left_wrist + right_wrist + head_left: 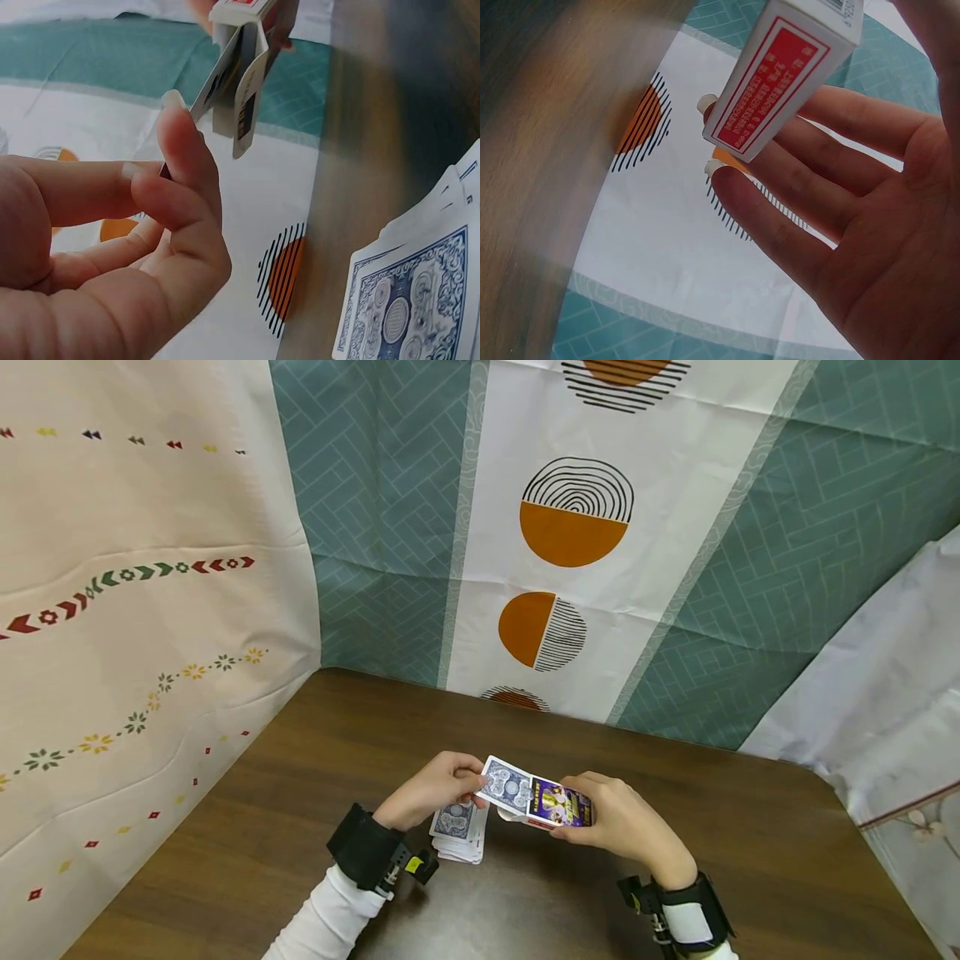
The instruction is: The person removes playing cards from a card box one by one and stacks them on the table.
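My left hand (429,792) pinches the end of a blue-backed playing card (506,784) between thumb and fingers. The card's other end is at the open mouth of a card box (559,804), which has a purple and yellow printed face. My right hand (628,823) grips that box from its far end. In the left wrist view, the box flap (249,112) stands out beside the tilted card. The right wrist view shows the box's red-and-white side panel (769,90). Below my left hand, a loose pile of playing cards (459,833) lies face down, partly hidden by the hand.
The brown wooden table (360,735) extends around both hands. A teal and white patterned cloth (382,510) hangs behind its back edge. A cream cloth (150,518) hangs at the left, and a pale cloth (885,693) at the right.
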Tool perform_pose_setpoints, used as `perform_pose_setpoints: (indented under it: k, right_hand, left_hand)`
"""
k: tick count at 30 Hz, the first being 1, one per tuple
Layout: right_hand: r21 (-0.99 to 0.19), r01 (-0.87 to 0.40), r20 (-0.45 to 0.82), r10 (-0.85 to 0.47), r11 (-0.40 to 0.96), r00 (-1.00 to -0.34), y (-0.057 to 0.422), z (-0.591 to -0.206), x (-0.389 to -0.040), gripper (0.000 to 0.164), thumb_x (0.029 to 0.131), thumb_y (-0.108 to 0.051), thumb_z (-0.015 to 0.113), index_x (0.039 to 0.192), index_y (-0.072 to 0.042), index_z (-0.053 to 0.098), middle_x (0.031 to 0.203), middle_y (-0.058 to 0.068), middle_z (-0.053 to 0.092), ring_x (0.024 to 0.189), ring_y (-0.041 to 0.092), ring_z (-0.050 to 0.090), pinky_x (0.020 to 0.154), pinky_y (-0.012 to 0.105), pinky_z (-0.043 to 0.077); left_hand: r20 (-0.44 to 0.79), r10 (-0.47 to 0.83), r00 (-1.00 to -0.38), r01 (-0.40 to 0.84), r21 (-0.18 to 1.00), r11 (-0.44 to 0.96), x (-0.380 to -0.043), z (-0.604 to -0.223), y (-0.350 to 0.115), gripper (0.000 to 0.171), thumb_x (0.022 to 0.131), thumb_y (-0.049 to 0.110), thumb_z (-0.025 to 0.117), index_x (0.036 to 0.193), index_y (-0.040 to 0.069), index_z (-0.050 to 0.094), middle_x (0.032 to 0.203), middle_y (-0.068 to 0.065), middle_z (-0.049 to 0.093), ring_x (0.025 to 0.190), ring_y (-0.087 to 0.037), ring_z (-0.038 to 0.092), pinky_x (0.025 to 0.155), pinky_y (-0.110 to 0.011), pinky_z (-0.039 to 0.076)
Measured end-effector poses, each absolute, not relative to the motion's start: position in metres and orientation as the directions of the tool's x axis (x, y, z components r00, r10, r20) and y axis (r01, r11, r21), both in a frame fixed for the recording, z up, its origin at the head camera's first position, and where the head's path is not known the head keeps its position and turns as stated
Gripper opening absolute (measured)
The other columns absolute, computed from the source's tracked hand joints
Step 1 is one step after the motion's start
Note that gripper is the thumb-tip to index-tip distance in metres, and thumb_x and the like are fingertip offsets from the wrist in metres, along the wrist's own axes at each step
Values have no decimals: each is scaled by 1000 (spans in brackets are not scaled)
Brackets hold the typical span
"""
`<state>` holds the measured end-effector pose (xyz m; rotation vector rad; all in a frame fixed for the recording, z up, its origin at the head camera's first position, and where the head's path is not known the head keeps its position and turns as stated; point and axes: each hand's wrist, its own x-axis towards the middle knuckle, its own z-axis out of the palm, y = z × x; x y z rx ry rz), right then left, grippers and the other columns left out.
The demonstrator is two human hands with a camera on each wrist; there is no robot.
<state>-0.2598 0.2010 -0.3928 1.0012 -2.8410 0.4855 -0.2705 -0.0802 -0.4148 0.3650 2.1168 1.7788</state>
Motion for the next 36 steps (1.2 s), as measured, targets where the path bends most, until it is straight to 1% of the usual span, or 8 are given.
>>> perform_pose_setpoints:
  k: [4,10,16,19,22,26,32,36]
  right_hand:
    - [-261,-624,188,-595,737,-782,201,-392,-260,58,72,-40,83,113,-4,65,101,3,67,77,5,54,63,18,47]
    - [-261,-619,187,-591,740,-785,200,-392,-260,57,71,-40,84,112,-4,66,101,3,67,78,5,54,64,18,47]
    - [-264,-626,188,-598,734,-779,200,-393,-259,56,71,-39,84,111,-4,66,99,2,67,77,5,54,63,18,46]
    - [-264,-631,191,-602,729,-775,200,-394,-258,56,71,-39,84,111,-3,66,99,2,67,76,4,53,63,18,46]
    - [-263,-631,191,-601,730,-776,200,-396,-259,57,72,-40,83,111,-3,66,99,3,67,76,4,53,62,17,45]
    - [-267,-631,188,-602,729,-776,201,-399,-260,57,72,-42,82,111,-3,66,99,2,67,75,3,52,61,17,45]
    - [-270,-637,191,-609,722,-770,202,-402,-261,58,72,-44,82,110,-3,66,98,2,67,76,3,53,61,18,45]
    - [-264,-637,191,-608,725,-771,201,-401,-263,59,72,-44,82,110,-2,66,98,2,67,75,3,52,61,17,45]
  left_hand:
    - [-85,408,-909,-15,985,172,-272,-412,-85,23,96,5,54,114,-9,60,87,-8,66,74,-18,65,70,-28,47]
    - [-57,398,-915,5,988,152,-275,-411,-95,27,97,4,51,119,-9,60,85,-6,61,74,-17,57,69,-27,44]
    - [-65,322,-945,-13,987,159,-279,-413,-112,29,97,7,53,120,-8,62,87,-7,61,77,-17,55,74,-30,47]
    - [-78,245,-966,-38,985,166,-283,-418,-120,27,95,10,59,115,-6,65,86,-5,63,76,-18,57,77,-34,50]
    - [-96,160,-982,-69,983,169,-288,-426,-123,24,92,13,65,106,-6,67,77,0,64,71,-16,57,73,-32,51]
    - [-120,91,-989,-101,976,192,-293,-437,-121,21,90,13,67,98,-6,67,68,3,60,65,-12,54,65,-28,47]
    - [-111,39,-993,-93,944,317,-296,-448,-114,16,89,12,68,95,-2,72,66,0,59,62,-13,54,60,-25,40]
    - [-99,4,-995,-90,913,398,-296,-452,-113,12,87,10,69,92,0,75,68,-2,61,62,-15,56,58,-23,40]
